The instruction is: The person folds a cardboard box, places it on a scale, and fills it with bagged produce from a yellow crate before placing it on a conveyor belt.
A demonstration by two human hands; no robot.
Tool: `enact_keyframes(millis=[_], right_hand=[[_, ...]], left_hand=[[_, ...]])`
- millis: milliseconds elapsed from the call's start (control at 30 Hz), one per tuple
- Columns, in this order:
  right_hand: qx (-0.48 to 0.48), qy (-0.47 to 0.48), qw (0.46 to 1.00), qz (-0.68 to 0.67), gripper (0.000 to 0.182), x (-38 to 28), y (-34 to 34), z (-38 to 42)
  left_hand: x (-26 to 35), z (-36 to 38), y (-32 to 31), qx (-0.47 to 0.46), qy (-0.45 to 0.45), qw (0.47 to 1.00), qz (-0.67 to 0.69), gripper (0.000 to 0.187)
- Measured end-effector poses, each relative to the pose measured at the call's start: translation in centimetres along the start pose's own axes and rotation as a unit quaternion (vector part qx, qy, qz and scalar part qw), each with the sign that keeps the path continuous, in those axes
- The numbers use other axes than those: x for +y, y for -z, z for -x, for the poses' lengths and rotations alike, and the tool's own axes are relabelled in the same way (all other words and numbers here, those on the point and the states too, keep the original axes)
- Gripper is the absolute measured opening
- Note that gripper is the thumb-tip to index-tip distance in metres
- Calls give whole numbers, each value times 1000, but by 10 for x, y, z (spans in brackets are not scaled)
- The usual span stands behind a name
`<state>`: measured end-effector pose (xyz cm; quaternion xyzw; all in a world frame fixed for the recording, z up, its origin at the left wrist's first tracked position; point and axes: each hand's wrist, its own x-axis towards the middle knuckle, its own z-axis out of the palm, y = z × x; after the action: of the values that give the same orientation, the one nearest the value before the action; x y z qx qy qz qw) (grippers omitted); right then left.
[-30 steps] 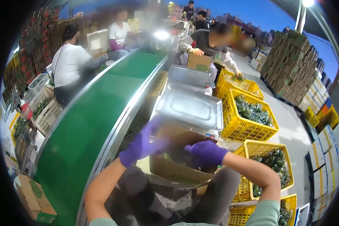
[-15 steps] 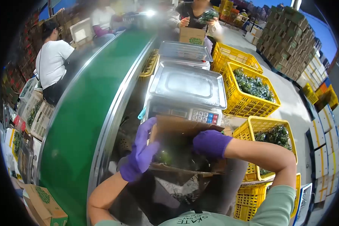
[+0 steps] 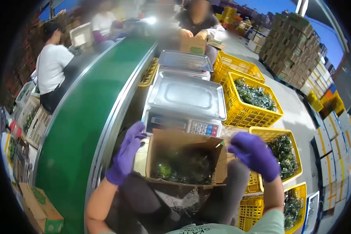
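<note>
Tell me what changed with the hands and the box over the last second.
The right hand came off the box and now hangs open to its right. The left hand slid off to the box's left side, fingers spread. The box, flaps open, stayed on the lap before the scale; crates unchanged.

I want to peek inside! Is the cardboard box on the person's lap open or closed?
Open. The cardboard box has its flaps standing up, and green produce shows inside. Both gloved hands are off it.
</note>
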<state>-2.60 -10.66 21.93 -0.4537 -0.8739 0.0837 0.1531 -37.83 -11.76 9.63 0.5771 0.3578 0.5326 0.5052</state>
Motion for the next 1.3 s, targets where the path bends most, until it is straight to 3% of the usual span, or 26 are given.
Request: enact_keyframes(millis=[33, 100, 133, 167, 200, 233, 267, 300, 367, 400, 433, 500, 533, 633, 700, 767, 800, 833, 900, 967, 1033, 1100, 1167, 1200, 1233, 1300], right_hand=[[-77, -185, 973, -114, 19, 1, 18, 6], [-160, -214, 909, -320, 24, 31, -6, 16], [-150, -116, 888, -420, 24, 41, -42, 13], [-126, -44, 929, -345, 27, 28, -59, 4], [-166, -81, 938, -293, 28, 15, -76, -3], [-94, 6, 986, -138, 30, 5, -86, -10], [-127, 0, 980, -153, 32, 4, -86, -20], [-158, -6, 973, -168, 34, 5, -85, -26], [-173, 18, 970, -171, 34, 8, -81, -22], [-194, 40, 965, -171, 36, 9, -79, -16], [-192, 37, 965, -175, 36, 12, -71, -7], [-182, 65, 888, -418, 50, 14, -48, 17], [-185, 101, 920, -330, 56, 6, -44, 27], [-166, 126, 963, -171, 53, -9, -55, 46], [-224, -127, 878, -404, 51, 4, -79, 50], [-175, -185, 877, -407, 47, 4, -98, 42], [48, -115, 959, -254, 49, 2, -106, 39], [268, -34, 959, -82, 51, -1, -111, 34], [278, -6, 959, -63, 53, -5, -99, 8], [112, 54, 989, -79, 56, 14, -111, 4], [71, 117, 982, -128, 48, 28, -116, 1], [78, 142, 982, -99, 44, 28, -110, 7], [78, 159, 982, -70, 45, 30, -111, 11], [76, 153, 983, -74, 46, 29, -107, 10], [74, 147, 983, -85, 47, 25, -108, 10], [80, 104, 963, -236, 43, 33, -125, 8]], left_hand=[[-1, -7, 7, 3, -2, 999, -38, 72], [-6, -20, 22, -85, 51, 992, -81, 90], [-23, -27, 18, -100, 17, 990, -99, 99], [-35, -37, 8, -115, -18, 986, -120, 108], [-26, -43, -14, -73, -23, 967, -243, 114], [-18, -45, -32, -33, -23, 931, -362, 121], [-33, -47, -34, 56, -86, 888, -449, 109], [-39, -47, -31, 52, -82, 887, -452, 109], [-40, -54, -19, -92, -106, 957, -253, 74], [-19, -46, -31, -87, -96, 980, -152, 41], [-24, -46, -28, -91, -94, 979, -154, 41], [-41, -44, -21, -98, -66, 989, -84, 27], [-46, -50, -16, -105, -128, 978, -128, 22], [-49, -52, -10, -166, -153, 960, -167, 28], [-45, -52, -7, -197, -140, 954, -175, 35], [-31, -50, -4, -240, -174, 926, -236, 37], [-19, -41, -5, -249, -58, 952, -170, 43], [-14, -39, 1, -245, -58, 952, -176, 43], [-8, -34, 12, -324, -249, 774, -484, 52], [-4, -28, 16, -343, -241, 757, -501, 58], [16, -35, 14, -377, -235, 702, -556, 58], [34, -56, 31, -503, -82, 756, -410, 60], [61, -41, 14, -302, 59, 912, -271, 53], [63, -27, -5, -218, 11, 937, -272, 51], [69, -6, -30, -145, -17, 926, -348, 62], [47, 18, -73, -126, 48, 806, -577, 72]])
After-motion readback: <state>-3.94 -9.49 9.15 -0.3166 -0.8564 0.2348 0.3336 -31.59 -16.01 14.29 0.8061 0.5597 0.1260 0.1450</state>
